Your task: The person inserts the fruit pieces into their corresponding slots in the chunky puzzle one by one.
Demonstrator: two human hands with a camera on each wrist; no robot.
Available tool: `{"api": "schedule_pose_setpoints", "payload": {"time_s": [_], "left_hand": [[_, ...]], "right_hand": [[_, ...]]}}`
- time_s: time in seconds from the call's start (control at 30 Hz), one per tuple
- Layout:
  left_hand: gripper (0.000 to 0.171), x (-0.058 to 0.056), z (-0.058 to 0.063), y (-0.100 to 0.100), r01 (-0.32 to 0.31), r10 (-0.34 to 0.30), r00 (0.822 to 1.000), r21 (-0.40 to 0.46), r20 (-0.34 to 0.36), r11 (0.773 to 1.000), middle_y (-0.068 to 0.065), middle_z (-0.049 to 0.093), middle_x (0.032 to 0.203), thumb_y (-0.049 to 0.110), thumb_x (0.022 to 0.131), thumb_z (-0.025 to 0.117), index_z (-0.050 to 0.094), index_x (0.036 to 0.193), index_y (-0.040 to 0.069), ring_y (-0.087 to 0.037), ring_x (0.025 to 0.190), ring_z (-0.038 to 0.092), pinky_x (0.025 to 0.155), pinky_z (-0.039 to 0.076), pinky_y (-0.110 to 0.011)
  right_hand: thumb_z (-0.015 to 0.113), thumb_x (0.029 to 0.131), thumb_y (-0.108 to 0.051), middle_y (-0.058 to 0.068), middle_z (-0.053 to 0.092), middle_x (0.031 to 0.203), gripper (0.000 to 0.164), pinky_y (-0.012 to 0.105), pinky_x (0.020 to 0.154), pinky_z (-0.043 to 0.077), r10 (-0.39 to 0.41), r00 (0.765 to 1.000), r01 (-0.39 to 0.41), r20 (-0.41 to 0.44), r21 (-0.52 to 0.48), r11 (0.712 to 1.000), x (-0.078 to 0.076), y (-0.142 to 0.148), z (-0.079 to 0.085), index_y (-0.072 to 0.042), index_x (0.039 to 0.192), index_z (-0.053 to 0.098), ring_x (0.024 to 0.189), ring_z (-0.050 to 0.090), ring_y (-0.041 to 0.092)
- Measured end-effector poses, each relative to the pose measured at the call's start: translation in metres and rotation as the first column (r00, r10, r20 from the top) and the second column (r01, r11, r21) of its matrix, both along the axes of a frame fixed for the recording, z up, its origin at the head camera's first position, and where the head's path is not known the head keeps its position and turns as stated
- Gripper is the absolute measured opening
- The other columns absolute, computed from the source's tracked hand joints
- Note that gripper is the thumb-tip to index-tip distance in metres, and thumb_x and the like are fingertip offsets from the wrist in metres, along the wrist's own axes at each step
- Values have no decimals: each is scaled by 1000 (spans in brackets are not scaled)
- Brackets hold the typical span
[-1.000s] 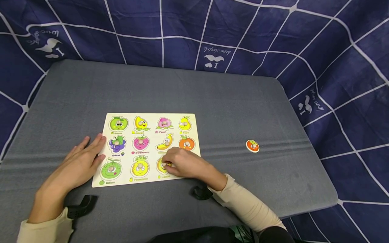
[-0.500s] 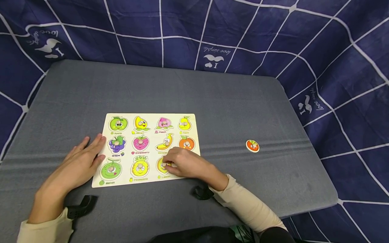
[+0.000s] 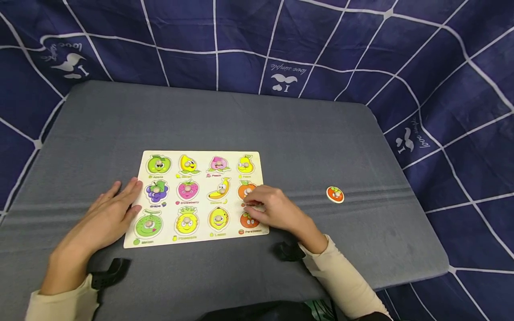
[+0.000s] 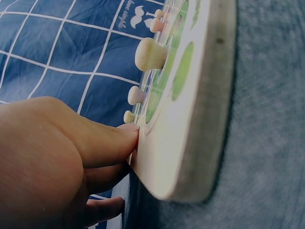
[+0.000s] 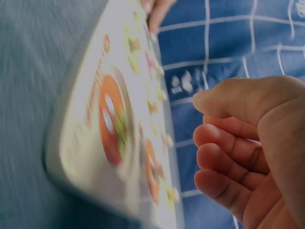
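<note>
A cream wooden fruit puzzle board [image 3: 172, 179] lies on the table, with knobbed fruit pieces in its recesses. My left hand [image 3: 98, 218] rests along the board's left edge, fingers stretched out; its thumb [image 4: 112, 143] touches the edge in the left wrist view. My right hand [image 3: 279, 209] hovers over the board's lower right corner, fingers loosely bent and holding nothing. The lemon piece [image 3: 218, 218] sits in its recess. Partly behind the right hand, the printed persimmon recess [image 3: 248, 220] bears no knob. A round orange-red persimmon piece [image 3: 335, 195] lies apart on the table.
The grey cloth-covered table [image 3: 225, 120] stretches beyond the board on every side. Dark blue curtain [image 3: 241, 35] with white grid lines hangs at the back and both sides. Black straps [image 3: 110, 273] show at the wrists.
My right hand has let go of the lemon piece's knob and moved right, uncovering the lemon and part of the persimmon recess. My left hand stays at the board's edge.
</note>
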State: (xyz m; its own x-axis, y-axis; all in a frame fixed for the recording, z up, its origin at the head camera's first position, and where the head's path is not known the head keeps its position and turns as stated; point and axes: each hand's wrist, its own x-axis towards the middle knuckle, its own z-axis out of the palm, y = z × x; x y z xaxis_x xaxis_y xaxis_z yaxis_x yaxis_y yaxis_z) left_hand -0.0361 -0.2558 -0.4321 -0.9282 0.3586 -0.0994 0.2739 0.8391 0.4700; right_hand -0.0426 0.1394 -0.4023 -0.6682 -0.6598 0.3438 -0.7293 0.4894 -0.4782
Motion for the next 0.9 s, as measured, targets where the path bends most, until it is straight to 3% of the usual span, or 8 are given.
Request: {"api": "schedule_pose_setpoints", "payload": {"time_s": [0.17, 0.5, 0.9], "left_hand": [[60, 1, -1, 0, -3, 3, 1000, 3, 1, 1000, -30, 17, 157, 12, 103, 51, 23, 151, -9, -56, 142, 6, 107, 6, -74], [59, 1, 0, 2, -5, 5, 1000, -2, -4, 1000, -31, 18, 156, 12, 103, 51, 24, 150, -11, -58, 142, 6, 107, 5, -74], [58, 1, -1, 1, 1, -1, 1000, 18, -13, 1000, -30, 19, 156, 10, 102, 51, 25, 151, -10, -57, 142, 8, 106, 6, -75]], "right_hand": [[77, 83, -4, 4, 65, 80, 9, 23, 62, 48, -77, 997, 76, -9, -45, 996, 0, 24, 0, -2, 91, 74, 69, 58, 15], [80, 80, -3, -1, 66, 81, 12, 25, 61, 50, -195, 980, 192, -31, -71, 979, 3, 60, -6, -4, 91, 74, 70, 59, 10], [81, 77, 0, -2, 66, 77, 13, 26, 57, 50, -337, 939, 332, -64, -79, 940, 8, 102, -8, -3, 88, 75, 67, 60, 10]]}}
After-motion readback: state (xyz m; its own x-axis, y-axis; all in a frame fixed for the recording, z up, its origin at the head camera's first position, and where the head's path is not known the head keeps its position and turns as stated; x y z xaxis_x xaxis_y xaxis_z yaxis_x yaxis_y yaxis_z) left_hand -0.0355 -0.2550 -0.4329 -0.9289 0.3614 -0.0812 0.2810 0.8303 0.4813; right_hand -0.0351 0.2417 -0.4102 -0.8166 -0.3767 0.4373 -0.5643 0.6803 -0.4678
